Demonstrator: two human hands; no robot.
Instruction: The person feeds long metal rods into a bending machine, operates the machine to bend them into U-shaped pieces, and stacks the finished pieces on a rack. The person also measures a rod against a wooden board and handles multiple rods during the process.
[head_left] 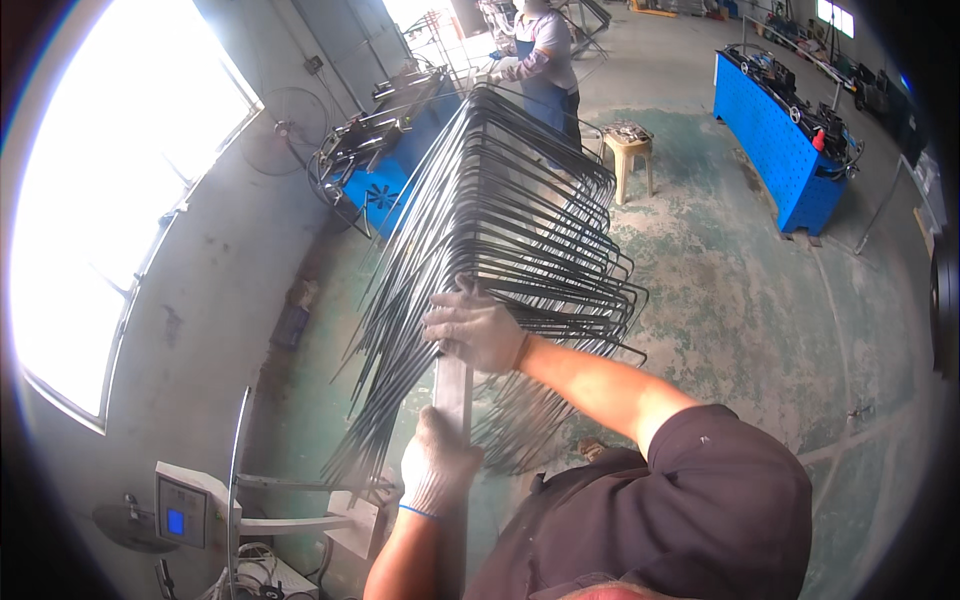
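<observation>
A long row of bent metal rods (540, 235) hangs over a grey square beam (453, 395), with legs sloping down on both sides. My right hand (478, 332), in a pale work glove, is closed at the near end of the row, fingers curled over the rods and the top of the beam. Lower down, my left hand (437, 465), gloved with a blue cuff edge, wraps round the beam's near part. The palm sides of both hands are hidden. The rod ends at the lower right look blurred.
At the far end a co-worker (545, 60) stands beside a blue machine (400, 170). A beige stool (627, 160) carries small parts. Another blue machine bench (775, 150) stands right. At lower left are a control box (185, 510) and metal stand (290, 522); a fan (285, 130) stands by the wall.
</observation>
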